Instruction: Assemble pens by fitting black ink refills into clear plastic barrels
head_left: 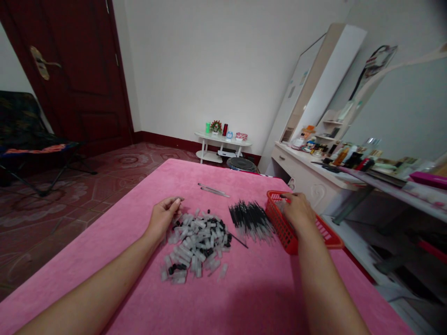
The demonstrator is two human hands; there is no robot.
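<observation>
My left hand [165, 215] is closed at the left edge of a loose pile of small clear plastic caps [200, 237] with black pieces mixed in. Something small and dark shows at its fingertips, too blurred to name. My right hand [298, 211] reaches over the red plastic basket [287, 235], fingers curled, with a small dark piece at their tips. What lies in the basket is mostly hidden under that hand. Between the pile and the basket lies a bundle of thin black sticks with clear ends, like pen refills [249, 217].
Two slim pen-like sticks [213, 190] lie farther back on the pink cloth [146, 284]. One dark stick [240, 241] rests beside the cap pile. Right of the table stands a white dressing table [307, 170] crowded with bottles. A folding chair [31, 135] stands at left.
</observation>
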